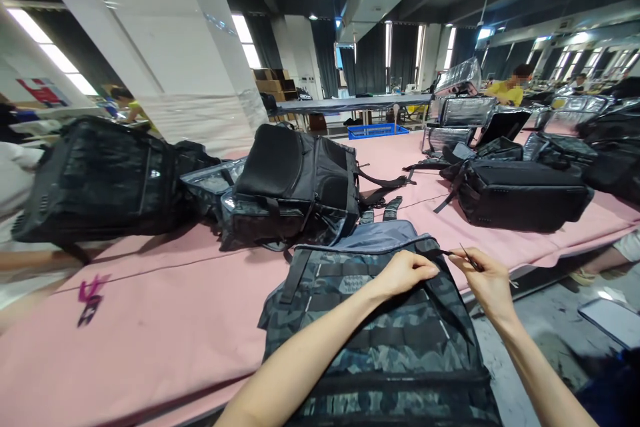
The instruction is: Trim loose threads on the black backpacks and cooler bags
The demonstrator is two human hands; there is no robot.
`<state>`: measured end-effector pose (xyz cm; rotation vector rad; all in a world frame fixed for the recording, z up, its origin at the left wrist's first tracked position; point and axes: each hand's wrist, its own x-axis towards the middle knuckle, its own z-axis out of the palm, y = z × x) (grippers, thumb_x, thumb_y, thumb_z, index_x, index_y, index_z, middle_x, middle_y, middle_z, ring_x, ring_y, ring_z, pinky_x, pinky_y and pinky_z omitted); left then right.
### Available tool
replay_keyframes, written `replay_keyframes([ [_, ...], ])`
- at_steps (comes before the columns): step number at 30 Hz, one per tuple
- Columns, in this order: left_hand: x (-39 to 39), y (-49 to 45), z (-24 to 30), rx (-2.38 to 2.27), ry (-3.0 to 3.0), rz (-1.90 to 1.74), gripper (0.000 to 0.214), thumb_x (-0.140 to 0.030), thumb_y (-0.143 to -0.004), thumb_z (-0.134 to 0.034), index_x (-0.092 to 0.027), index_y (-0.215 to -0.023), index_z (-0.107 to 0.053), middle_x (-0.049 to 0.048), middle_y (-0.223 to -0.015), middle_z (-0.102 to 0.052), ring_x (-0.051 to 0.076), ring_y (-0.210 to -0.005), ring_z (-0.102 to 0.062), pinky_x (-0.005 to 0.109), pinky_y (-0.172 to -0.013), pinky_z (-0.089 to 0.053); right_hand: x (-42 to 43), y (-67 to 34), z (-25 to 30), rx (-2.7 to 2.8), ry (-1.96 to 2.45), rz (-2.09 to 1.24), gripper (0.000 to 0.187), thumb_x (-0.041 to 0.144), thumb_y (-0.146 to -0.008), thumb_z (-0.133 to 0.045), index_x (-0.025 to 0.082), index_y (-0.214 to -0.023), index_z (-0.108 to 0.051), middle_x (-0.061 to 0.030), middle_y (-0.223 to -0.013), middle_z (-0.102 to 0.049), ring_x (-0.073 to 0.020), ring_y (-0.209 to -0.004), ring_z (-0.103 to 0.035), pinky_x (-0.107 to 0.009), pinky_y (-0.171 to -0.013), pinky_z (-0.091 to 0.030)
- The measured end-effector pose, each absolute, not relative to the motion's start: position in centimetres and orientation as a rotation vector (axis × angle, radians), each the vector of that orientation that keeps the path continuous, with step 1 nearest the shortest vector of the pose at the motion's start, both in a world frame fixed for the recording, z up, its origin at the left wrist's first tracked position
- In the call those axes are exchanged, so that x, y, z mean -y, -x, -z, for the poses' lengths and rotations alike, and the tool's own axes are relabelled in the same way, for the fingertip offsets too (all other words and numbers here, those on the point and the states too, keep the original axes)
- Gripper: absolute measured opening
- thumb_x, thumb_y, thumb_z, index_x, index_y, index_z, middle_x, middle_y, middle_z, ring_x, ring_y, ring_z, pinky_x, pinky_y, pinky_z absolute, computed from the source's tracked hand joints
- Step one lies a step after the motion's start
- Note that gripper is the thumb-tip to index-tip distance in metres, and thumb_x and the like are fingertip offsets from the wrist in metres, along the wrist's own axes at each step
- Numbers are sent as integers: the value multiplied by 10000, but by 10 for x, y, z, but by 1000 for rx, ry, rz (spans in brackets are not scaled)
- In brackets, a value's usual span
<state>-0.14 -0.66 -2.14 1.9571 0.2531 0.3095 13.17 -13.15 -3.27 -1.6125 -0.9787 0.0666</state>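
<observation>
A camouflage backpack (370,340) with dark webbing bands lies in front of me, its grey-lined top open. My left hand (407,271) is closed, fingertips pinching the backpack's front fabric near its upper right corner. Beside that corner, my right hand (483,277) is closed around a small dark tool, which looks like thread snips (473,261), points upward. The thumb and forefinger of that hand also meet a thin dark strap end (444,252) at the bag's edge. What exactly the left fingertips pinch is hidden.
A pink-covered table (175,320) runs under the bags. Beyond mine stands a black backpack (295,180); another black bag (525,193) lies right. At left, a person's blurred arm (30,260) is near a dark backpack (110,180). A blue basket (377,131) is farther back.
</observation>
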Motion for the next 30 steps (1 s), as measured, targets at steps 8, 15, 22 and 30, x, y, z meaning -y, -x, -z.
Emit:
replay_keyframes([
  [8,-2,-2,22,-558,-1837,-536,205,-250,-752,-545,-116,-762,-700,11,-610,-648,117,-571,-554,211,-605,-424,141,-128,36,866,1632,-115,216,381,-675,-669,186,-763,-692,-31,-780,-682,-184,-730,-608,-282,-671,-489],
  [15,-8,3,19,-217,-2232,-510,148,-251,-755,-600,-221,-813,-733,4,-815,-706,153,-804,-614,242,-795,-426,143,-125,37,887,1631,-121,242,408,-684,-672,186,-777,-695,-38,-793,-682,-182,-722,-603,-281,-659,-483],
  [22,0,10,3,-55,-2616,-485,168,-192,-825,-524,-180,-818,-691,20,-841,-679,154,-825,-568,261,-779,-397,146,-122,35,1013,1633,-45,224,406,-734,-639,187,-760,-678,-41,-809,-678,-178,-751,-616,-265,-693,-489],
  [30,-3,16,2,34,-2949,-548,183,-229,-889,-453,-171,-847,-622,38,-856,-604,158,-855,-496,287,-744,-353,142,-117,34,1043,1645,1,219,404,-743,-630,189,-748,-671,-28,-748,-669,-168,-693,-614,-253,-662,-492],
])
